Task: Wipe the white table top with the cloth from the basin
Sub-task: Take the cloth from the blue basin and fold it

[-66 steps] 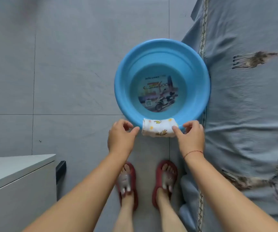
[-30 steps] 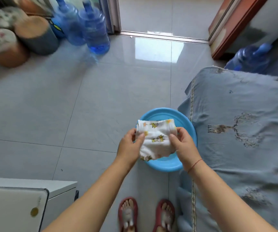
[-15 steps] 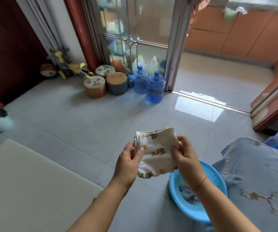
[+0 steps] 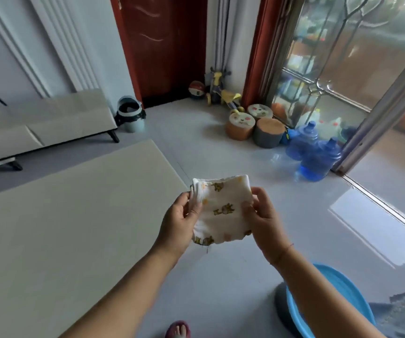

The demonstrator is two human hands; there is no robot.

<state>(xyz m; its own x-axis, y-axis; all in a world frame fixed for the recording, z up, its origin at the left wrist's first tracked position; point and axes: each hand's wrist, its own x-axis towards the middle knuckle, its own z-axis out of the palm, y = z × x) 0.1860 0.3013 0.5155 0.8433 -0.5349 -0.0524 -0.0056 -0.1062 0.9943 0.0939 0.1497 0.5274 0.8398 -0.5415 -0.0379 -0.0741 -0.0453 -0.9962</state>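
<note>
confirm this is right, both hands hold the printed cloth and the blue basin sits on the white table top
Not quite: the head view shows the blue basin on the floor, not on the white table top. The left hand and right hand do hold the printed cloth.

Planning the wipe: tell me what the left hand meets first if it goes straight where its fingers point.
The cloth, which the left hand pinches at its edge. Past it, probably the right hand on the other side; depth is unclear.

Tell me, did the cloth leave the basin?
Yes. The cloth rose off the basin rim; the left hand and right hand hold it beside the table.
</note>
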